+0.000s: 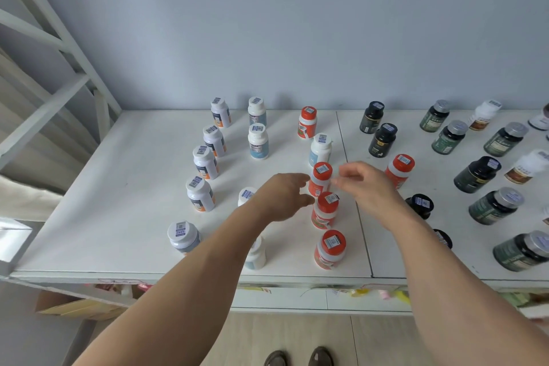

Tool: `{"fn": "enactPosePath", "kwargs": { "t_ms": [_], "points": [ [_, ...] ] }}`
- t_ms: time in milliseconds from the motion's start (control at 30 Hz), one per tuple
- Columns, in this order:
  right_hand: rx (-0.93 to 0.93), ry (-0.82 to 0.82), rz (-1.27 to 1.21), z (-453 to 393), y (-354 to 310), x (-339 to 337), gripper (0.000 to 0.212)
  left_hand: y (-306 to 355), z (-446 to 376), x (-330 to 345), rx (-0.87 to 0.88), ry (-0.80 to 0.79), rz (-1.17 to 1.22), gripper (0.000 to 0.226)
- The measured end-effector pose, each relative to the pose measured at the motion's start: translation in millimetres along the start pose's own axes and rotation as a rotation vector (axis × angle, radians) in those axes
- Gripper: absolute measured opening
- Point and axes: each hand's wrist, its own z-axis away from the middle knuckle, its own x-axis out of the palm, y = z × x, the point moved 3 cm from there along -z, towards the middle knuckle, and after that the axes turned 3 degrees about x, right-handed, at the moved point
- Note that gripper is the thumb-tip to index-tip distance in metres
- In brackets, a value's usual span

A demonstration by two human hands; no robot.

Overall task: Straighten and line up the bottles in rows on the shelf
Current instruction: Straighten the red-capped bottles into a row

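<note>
where bottles stand, white shelf meets pale blue wall.

Both bare forearms extend forward from the lower edge of the view and converge toward the centre. The left hand is held palm-inward, its fingers loosely curved and its thumb spread below them, gripping nothing. The right hand faces it, fingers relaxed and slightly bent, likewise empty; the two hands are near but apart.
</note>
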Motion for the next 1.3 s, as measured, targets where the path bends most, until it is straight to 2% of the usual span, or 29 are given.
{"fn": "enactPosePath", "kwargs": {
  "t_ms": [67,200,333,433,567,733,1000,1300],
  "points": [
    [-0.006,-0.004,0.038,-12,-4,0,0.053,1,-6,-3,-0.018,0.007,0.0,0.056],
    [-0.001,-0.153,0.121,-36,-8,9,0.066,2,-21,-8,-0.052,0.025,-0.037,0.059],
    [-0.02,-0.238,0.211,-50,-4,17,0.063,1,-36,-10,-0.097,0.002,-0.086,0.061],
    [-0.06,-0.231,0.189,-57,-2,13,0.058,2,-46,-10,-0.115,-0.012,-0.065,0.062],
    [-0.088,-0.21,0.096,-62,-5,1,0.05,2,-53,-8,-0.123,-0.051,0.075,0.063],
    [-0.131,-0.145,0.017,-69,-20,-13,0.04,-2,-60,-9,-0.094,-0.059,0.268,0.04],
    [-0.106,-0.118,0.017,-76,-32,-9,0.057,-13,-60,-17,-0.066,-0.099,0.598,0.038],
    [-0.074,-0.107,0.035,-77,-33,-4,0.061,-20,-63,-19,-0.076,-0.183,0.667,0.038]
  ]
}}
